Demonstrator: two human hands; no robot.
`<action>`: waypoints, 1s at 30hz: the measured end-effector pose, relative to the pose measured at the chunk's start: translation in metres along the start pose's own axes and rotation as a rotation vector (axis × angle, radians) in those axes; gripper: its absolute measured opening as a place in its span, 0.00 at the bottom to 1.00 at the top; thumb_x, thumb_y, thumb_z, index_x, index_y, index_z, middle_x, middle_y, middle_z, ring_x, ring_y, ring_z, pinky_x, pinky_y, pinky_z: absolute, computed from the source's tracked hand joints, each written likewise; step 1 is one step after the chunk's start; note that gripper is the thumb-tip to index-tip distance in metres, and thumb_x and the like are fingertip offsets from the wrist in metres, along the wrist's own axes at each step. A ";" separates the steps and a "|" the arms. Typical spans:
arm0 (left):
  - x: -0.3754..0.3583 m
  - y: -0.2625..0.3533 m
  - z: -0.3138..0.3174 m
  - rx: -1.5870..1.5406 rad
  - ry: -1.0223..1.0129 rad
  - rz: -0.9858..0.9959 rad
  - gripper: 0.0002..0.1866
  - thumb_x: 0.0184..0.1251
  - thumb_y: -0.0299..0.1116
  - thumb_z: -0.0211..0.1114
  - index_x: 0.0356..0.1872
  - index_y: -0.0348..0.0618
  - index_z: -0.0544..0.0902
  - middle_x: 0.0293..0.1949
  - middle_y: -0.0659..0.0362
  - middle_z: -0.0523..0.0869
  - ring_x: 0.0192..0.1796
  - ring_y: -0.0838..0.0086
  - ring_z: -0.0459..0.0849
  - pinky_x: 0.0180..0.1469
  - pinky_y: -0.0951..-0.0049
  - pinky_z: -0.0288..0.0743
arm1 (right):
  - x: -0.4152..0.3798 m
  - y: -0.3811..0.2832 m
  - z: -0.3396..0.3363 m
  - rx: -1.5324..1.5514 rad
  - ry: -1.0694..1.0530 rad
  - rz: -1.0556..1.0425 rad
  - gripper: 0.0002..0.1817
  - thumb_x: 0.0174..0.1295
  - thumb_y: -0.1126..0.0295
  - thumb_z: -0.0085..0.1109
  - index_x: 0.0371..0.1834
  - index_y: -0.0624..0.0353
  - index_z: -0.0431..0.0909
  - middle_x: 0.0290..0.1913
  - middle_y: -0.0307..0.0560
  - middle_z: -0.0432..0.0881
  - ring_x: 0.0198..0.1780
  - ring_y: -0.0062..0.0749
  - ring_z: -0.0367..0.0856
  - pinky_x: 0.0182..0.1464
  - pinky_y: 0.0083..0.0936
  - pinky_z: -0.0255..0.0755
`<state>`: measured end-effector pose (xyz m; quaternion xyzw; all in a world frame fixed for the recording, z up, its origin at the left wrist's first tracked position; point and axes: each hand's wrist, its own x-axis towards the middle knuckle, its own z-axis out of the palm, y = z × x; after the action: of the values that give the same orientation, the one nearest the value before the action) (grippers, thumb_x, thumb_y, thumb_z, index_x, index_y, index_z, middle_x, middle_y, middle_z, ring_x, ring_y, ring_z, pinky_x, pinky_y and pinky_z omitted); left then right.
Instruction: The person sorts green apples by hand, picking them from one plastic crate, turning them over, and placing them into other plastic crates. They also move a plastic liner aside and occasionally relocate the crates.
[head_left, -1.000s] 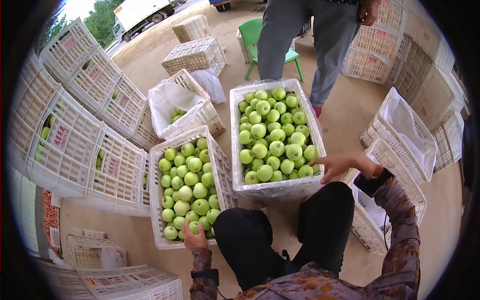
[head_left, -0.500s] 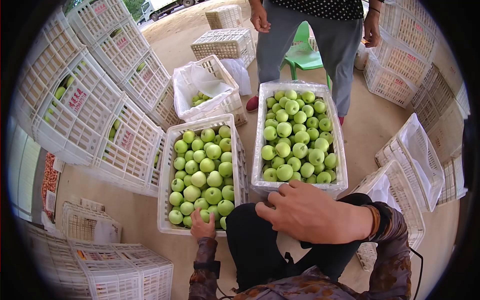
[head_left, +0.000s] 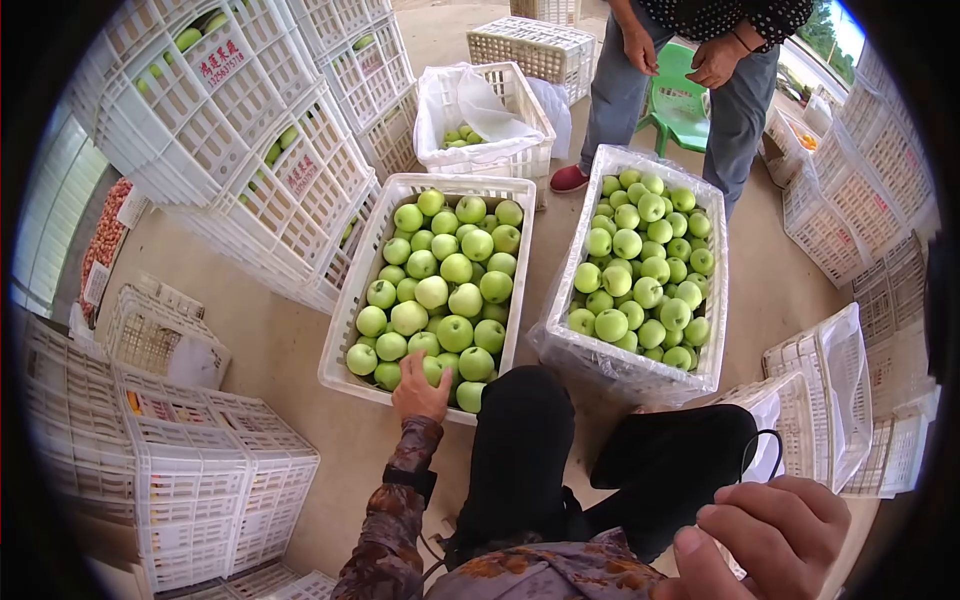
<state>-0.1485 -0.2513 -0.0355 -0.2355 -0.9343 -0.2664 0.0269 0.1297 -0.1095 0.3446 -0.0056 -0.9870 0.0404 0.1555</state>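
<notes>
My left hand [head_left: 422, 390] reaches into the near end of the left crate [head_left: 345, 335], thumb and fingers around a green apple [head_left: 432, 371] that lies among the others. That crate holds many loose green apples. My right hand [head_left: 770, 540] is raised close to the camera at the lower right. Its fingers are loosely curled, with a gap between thumb and fingers and nothing visible in them. To the right of the left crate stands a second crate [head_left: 715, 345], lined with clear plastic and heaped with green apples.
Behind the left crate is a lined crate [head_left: 535, 150] with a few apples. Tall crate stacks [head_left: 215, 120] rise at the left, more [head_left: 850, 200] at the right. A person [head_left: 630, 90] stands beyond the right crate, before a green chair [head_left: 680, 110]. Lined crates [head_left: 820, 370] lean near my right knee.
My right hand has moved from above my lap to the lower right, nearer the camera. The view has turned and shifted. The other person's hands have come together. My left hand stays at the apples.
</notes>
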 end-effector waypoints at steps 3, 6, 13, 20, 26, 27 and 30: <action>-0.003 0.001 -0.001 0.003 0.011 0.009 0.29 0.55 0.48 0.68 0.56 0.47 0.74 0.52 0.53 0.78 0.47 0.52 0.82 0.45 0.55 0.76 | -0.003 0.009 0.007 -0.012 -0.221 -0.052 0.21 0.47 0.71 0.65 0.47 0.65 0.78 0.42 0.54 0.78 0.42 0.43 0.81 0.40 0.32 0.77; -0.001 0.000 -0.001 0.016 0.023 -0.002 0.30 0.54 0.48 0.69 0.57 0.47 0.74 0.53 0.53 0.78 0.47 0.52 0.82 0.46 0.55 0.76 | -0.009 0.011 0.018 0.127 -0.270 -0.085 0.23 0.46 0.73 0.64 0.49 0.64 0.77 0.42 0.54 0.78 0.42 0.42 0.80 0.42 0.33 0.76; -0.001 -0.002 -0.001 -0.061 0.013 -0.002 0.36 0.50 0.50 0.73 0.59 0.46 0.71 0.55 0.52 0.77 0.52 0.53 0.80 0.51 0.55 0.76 | -0.036 0.045 0.058 0.074 -0.461 0.195 0.26 0.42 0.66 0.72 0.48 0.57 0.76 0.35 0.48 0.79 0.39 0.42 0.79 0.45 0.37 0.71; -0.002 -0.014 0.000 -0.108 0.037 0.104 0.42 0.45 0.47 0.77 0.63 0.47 0.69 0.59 0.52 0.75 0.58 0.54 0.76 0.56 0.57 0.73 | -0.088 0.139 0.094 0.172 -0.496 0.665 0.23 0.49 0.69 0.70 0.50 0.60 0.77 0.38 0.55 0.82 0.44 0.51 0.80 0.49 0.40 0.71; 0.003 -0.008 0.000 0.023 -0.050 0.165 0.44 0.48 0.41 0.75 0.69 0.50 0.64 0.63 0.52 0.71 0.61 0.53 0.72 0.60 0.56 0.69 | -0.080 0.254 0.149 0.251 -0.787 0.722 0.19 0.55 0.62 0.67 0.48 0.60 0.81 0.40 0.54 0.85 0.45 0.47 0.83 0.49 0.38 0.75; 0.005 -0.008 0.000 0.031 -0.081 0.168 0.44 0.49 0.39 0.74 0.69 0.50 0.63 0.63 0.51 0.70 0.62 0.53 0.71 0.60 0.55 0.69 | -0.073 0.272 0.165 0.261 -0.725 0.693 0.19 0.55 0.62 0.67 0.48 0.60 0.80 0.40 0.54 0.85 0.45 0.48 0.83 0.49 0.38 0.75; 0.009 -0.001 -0.002 0.046 -0.112 0.161 0.43 0.50 0.37 0.74 0.69 0.50 0.63 0.64 0.50 0.68 0.62 0.52 0.69 0.61 0.54 0.67 | -0.033 0.311 0.221 0.337 -0.524 0.722 0.20 0.55 0.64 0.64 0.51 0.59 0.79 0.39 0.55 0.85 0.46 0.49 0.82 0.51 0.39 0.74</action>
<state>-0.1574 -0.2489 -0.0323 -0.3236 -0.9182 -0.2285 0.0012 0.0923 0.1824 0.0994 -0.3123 -0.9077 0.2514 -0.1241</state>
